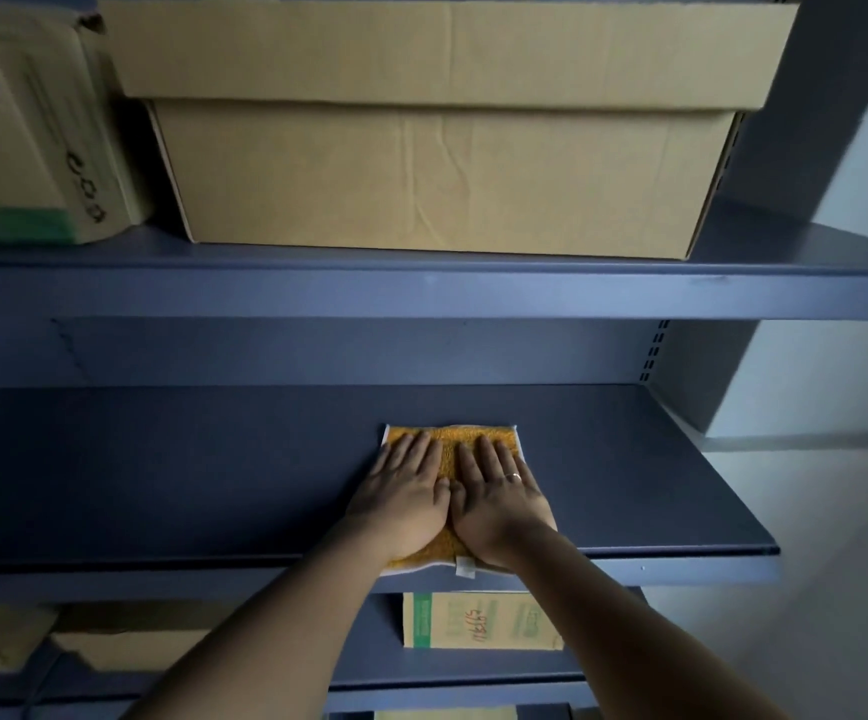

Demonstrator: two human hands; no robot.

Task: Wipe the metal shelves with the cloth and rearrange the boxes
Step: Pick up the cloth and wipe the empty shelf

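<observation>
An orange cloth (450,438) with a white edge lies flat on the middle blue metal shelf (162,470), reaching to its front lip. My left hand (403,493) and my right hand (497,498) press side by side on the cloth with fingers straight. A ring shows on my right hand. On the shelf above stands a large lidded cardboard box (442,127), with a smaller printed cardboard box (32,132) to its left.
The upper shelf's front edge (421,293) overhangs the middle shelf. Below, a lower shelf holds a printed box (478,621) and further cartons at the left (125,646). The rack's upright (652,350) closes the right side; pale floor lies beyond.
</observation>
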